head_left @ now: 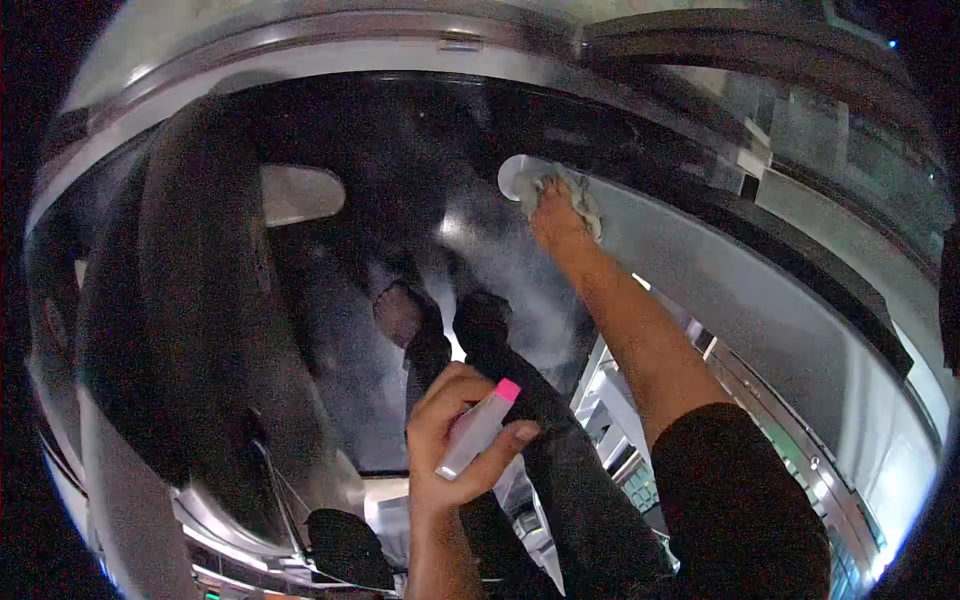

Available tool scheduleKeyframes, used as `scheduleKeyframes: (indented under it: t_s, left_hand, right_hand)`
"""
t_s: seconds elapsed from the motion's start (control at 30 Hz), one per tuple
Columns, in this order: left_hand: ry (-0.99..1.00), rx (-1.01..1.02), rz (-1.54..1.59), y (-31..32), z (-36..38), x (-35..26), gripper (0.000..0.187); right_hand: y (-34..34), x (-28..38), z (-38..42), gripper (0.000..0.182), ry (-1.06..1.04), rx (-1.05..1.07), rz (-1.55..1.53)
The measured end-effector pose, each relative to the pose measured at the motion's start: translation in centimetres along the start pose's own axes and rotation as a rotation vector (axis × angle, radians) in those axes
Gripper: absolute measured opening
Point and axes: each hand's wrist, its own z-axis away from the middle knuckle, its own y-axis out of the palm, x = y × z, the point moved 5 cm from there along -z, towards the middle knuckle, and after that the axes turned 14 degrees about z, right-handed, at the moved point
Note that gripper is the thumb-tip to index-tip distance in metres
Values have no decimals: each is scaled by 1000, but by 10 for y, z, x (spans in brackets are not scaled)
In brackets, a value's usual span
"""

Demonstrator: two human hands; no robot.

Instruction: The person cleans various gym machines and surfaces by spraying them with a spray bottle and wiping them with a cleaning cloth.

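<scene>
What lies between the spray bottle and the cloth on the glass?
In the head view, only misted dark glass lies between the spray bottle and the cloth; nothing else is there.

Cloth [585, 205] mostly hidden under right hand [553, 218].

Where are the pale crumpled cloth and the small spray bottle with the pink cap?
Pale crumpled cloth [583, 203]: head view, on the bunched edge beside the right hand.
Small spray bottle with pink cap [478, 432]: head view, on its white body.
</scene>
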Motion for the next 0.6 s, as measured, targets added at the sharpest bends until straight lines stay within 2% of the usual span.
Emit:
scheduleKeyframes:
  t_s: [0.07,0.17,0.23,0.4,0.43,0.6]
  left_hand:
    - [-69,-10,-28,9,4,-9,32]
    - [-37,-95,-44,35,20,-28,31]
    - [-43,-115,-57,48,30,-52,30]
    - [88,24,-116,93,51,-114,28]
    - [48,65,-116,99,57,-125,27]
    - [141,39,-93,125,103,-185,22]
  right_hand:
    - [12,1,8,68,76,-147,-107]
    - [-32,-21,59,49,2,195,206]
    - [-46,-27,91,49,92,132,151]
    - [-121,-75,175,52,29,231,230]
    - [-135,-86,192,53,22,238,232]
    - [-211,-142,280,58,0,197,253]
